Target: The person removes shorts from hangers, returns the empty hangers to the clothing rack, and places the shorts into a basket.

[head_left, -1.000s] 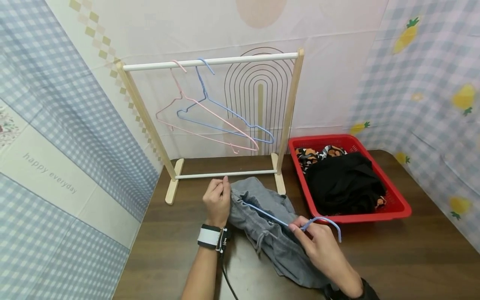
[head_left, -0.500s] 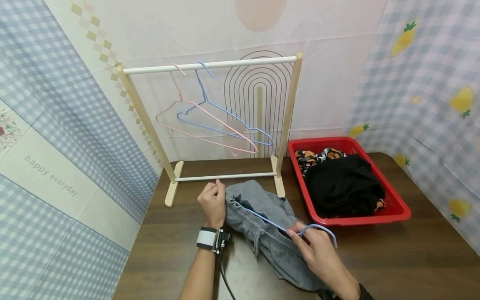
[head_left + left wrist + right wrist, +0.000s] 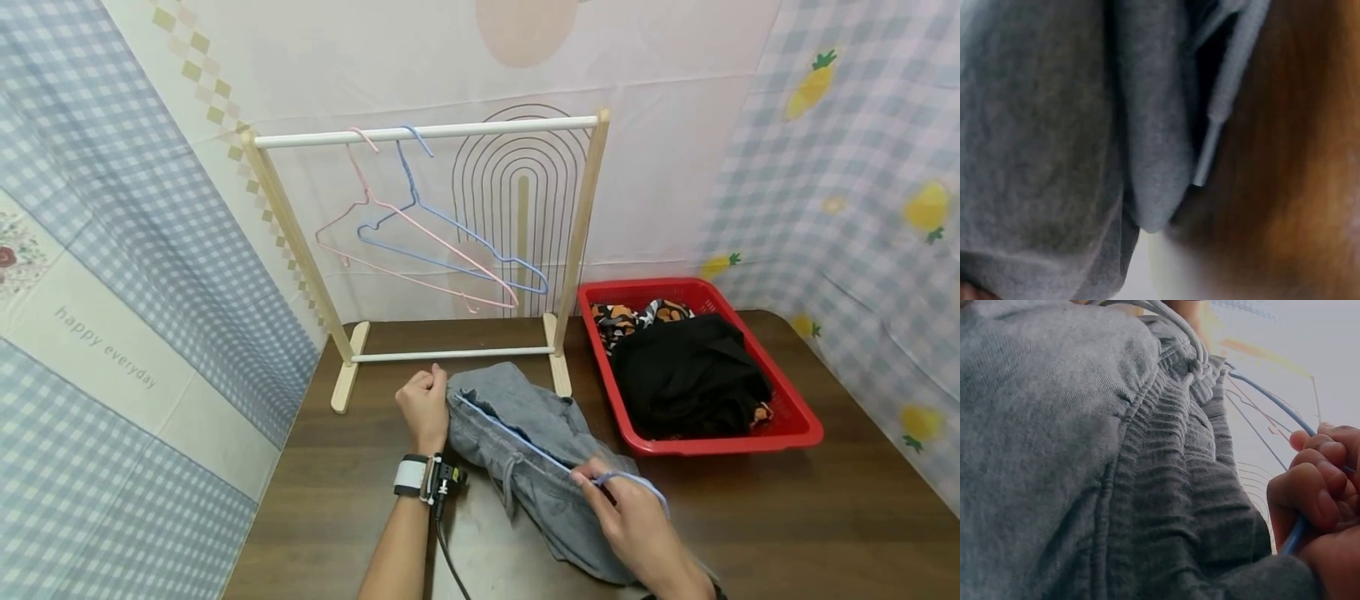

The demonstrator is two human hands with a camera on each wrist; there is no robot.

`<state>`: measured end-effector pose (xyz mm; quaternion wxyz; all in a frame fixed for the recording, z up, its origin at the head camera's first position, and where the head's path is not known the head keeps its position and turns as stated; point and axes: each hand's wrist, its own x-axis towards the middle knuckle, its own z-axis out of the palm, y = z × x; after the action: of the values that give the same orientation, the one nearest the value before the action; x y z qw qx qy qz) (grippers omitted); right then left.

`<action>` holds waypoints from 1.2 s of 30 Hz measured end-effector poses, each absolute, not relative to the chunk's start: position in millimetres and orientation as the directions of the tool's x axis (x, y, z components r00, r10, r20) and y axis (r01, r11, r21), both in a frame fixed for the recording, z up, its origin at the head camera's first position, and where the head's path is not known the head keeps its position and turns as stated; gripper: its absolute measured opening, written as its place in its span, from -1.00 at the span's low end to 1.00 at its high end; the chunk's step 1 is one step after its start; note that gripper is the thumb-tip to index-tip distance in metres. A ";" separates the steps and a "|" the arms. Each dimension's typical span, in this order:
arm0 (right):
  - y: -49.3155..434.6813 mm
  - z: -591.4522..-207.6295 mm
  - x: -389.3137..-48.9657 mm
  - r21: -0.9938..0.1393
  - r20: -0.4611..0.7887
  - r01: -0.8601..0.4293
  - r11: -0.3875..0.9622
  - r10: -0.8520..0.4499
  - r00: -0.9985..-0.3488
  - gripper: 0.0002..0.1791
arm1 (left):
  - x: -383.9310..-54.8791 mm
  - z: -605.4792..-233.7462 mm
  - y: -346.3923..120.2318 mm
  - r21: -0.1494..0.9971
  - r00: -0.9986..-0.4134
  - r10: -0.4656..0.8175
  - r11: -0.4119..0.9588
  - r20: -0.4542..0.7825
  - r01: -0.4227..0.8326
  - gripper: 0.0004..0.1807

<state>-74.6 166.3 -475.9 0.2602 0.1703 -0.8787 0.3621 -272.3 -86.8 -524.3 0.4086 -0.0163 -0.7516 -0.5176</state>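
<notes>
Grey drawstring pants [image 3: 517,475] lie over the table, their gathered waistband facing up and the cord dangling at the front. At the waistband's far left end my left hand [image 3: 424,407] grips the cloth with curled fingers. A blue hanger [image 3: 517,435] runs along inside the waist opening, its hook beyond my right hand. My right hand [image 3: 633,517] pinches the hanger near its neck; the right wrist view shows the fingers [image 3: 1316,487] curled round the blue wire. The left wrist view has only grey cloth [image 3: 1035,137] and the cord's tip [image 3: 1209,153] close up; most of that hand is hidden.
Behind the pants stands a wooden rack [image 3: 581,233] with a white top bar [image 3: 487,129]. On it hang a pink hanger [image 3: 420,217] and another blue hanger [image 3: 480,242]. A red basket [image 3: 720,446] at the right holds black cloth [image 3: 690,375] and patterned cloth [image 3: 615,323].
My right hand has shifted slightly down with the hanger, whose bar now lies closer along the waistband. My left hand has moved a little left, drawing the waistband end with it.
</notes>
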 end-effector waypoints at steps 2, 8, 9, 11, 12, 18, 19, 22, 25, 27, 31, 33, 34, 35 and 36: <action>165.9 -476.5 -73.4 -0.548 0.602 -0.507 0.666 -0.106 -0.791 -0.75 | -274.1 -528.1 -87.7 0.793 -0.698 -0.408 0.459 0.589 0.400 -0.31; 166.4 -471.8 -71.3 -0.613 0.594 -0.482 0.626 -0.037 -0.804 -0.75 | -276.0 -538.6 -92.8 0.812 -0.756 -0.413 0.523 0.509 0.261 -0.33; 166.1 -471.0 -71.4 -0.618 0.583 -0.469 0.631 -0.032 -0.812 -0.77 | -275.0 -538.1 -93.3 0.810 -0.767 -0.395 0.524 0.505 0.263 -0.33; 165.7 -470.3 -71.6 -0.620 0.563 -0.442 0.648 -0.024 -0.826 -0.79 | -272.1 -534.7 -93.9 0.804 -0.791 -0.346 0.522 0.505 0.285 -0.34; 165.5 -470.3 -71.7 -0.621 0.560 -0.435 0.652 -0.018 -0.828 -0.80 | -270.6 -532.9 -94.0 0.801 -0.801 -0.321 0.522 0.505 0.295 -0.35; 166.9 -473.0 -74.1 -0.631 0.598 -0.456 0.627 0.019 -0.801 -0.75 | -265.9 -523.3 -93.5 0.778 -0.855 -0.211 0.556 0.474 0.294 -0.54; 167.4 -473.2 -74.8 -0.635 0.603 -0.466 0.617 0.019 -0.797 -0.73 | -265.3 -521.6 -93.2 0.778 -0.867 -0.196 0.560 0.458 0.285 -0.59; 169.1 -472.2 -77.2 -0.638 0.612 -0.486 0.597 0.011 -0.790 -0.71 | -262.5 -516.1 -91.8 0.780 -0.900 -0.154 0.571 0.409 0.256 -0.67; 170.3 -469.4 -80.3 -0.645 0.605 -0.484 0.592 0.008 -0.796 -0.74 | -259.8 -510.9 -89.8 0.777 -0.923 -0.105 0.580 0.370 0.246 -0.72; 170.8 -466.6 -82.6 -0.646 0.600 -0.477 0.596 0.009 -0.800 -0.76 | -258.3 -507.3 -87.6 0.775 -0.932 -0.067 0.579 0.356 0.254 -0.75; 171.8 -460.3 -87.2 -0.653 0.586 -0.461 0.601 0.016 -0.810 -0.79 | -254.1 -499.1 -80.2 0.785 -0.939 0.006 0.546 0.345 0.292 -0.80; 172.9 -457.0 -90.4 -0.663 0.574 -0.451 0.597 0.020 -0.819 -0.82 | -252.2 -494.8 -74.7 0.799 -0.940 0.033 0.517 0.340 0.307 -0.81; 173.5 -455.4 -92.3 -0.671 0.566 -0.444 0.594 0.022 -0.824 -0.83 | -251.0 -492.7 -71.6 0.807 -0.940 0.046 0.500 0.337 0.313 -0.80; 174.1 -453.9 -94.4 -0.678 0.556 -0.437 0.592 0.024 -0.831 -0.85 | -249.7 -490.6 -68.4 0.814 -0.941 0.058 0.486 0.334 0.319 -0.80; 174.7 -452.6 -96.7 -0.683 0.549 -0.430 0.591 0.027 -0.836 -0.87 | -248.4 -488.5 -65.0 0.822 -0.941 0.070 0.468 0.332 0.325 -0.79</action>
<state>-96.7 174.7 -452.6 0.2613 0.1180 -0.8527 0.4368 -248.4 -65.0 -488.5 0.1269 -0.1164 -0.8474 -0.5023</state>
